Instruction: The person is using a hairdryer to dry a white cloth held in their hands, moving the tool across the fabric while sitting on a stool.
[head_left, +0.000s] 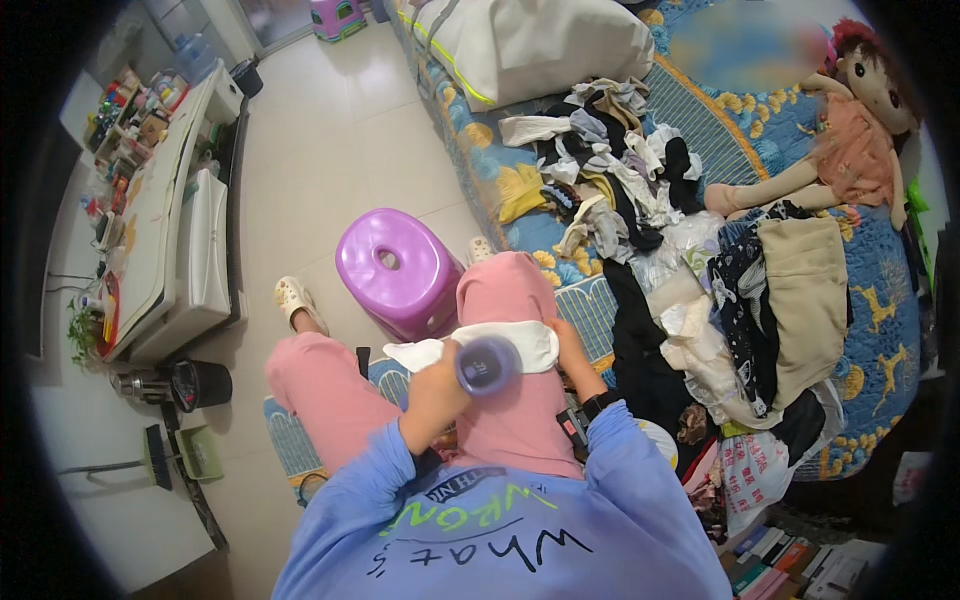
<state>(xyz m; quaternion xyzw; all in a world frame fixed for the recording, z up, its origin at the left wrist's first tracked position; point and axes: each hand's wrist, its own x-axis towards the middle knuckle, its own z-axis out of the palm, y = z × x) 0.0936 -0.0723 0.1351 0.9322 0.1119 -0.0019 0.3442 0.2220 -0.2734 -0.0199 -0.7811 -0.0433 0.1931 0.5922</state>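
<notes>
My left hand (435, 390) is closed around a purple handheld device, apparently a fabric shaver (487, 365), with a dark round top and slightly blurred edges. Beneath it a white sock (529, 341) lies stretched across my right thigh, over the pink trousers (514, 420). At the sock's right end, my right hand (571, 349) grips its edge with the fingertips; part of that hold is hidden. The device covers the middle of the sock, so I cannot tell whether they touch.
A purple plastic stool (397, 270) stands before my knees. To the right, a heap of socks (600, 161), folded clothes (802, 300) and a doll (855, 150) lie on the blue quilted cover (877, 262). A cluttered cabinet (161, 217) lines the left side.
</notes>
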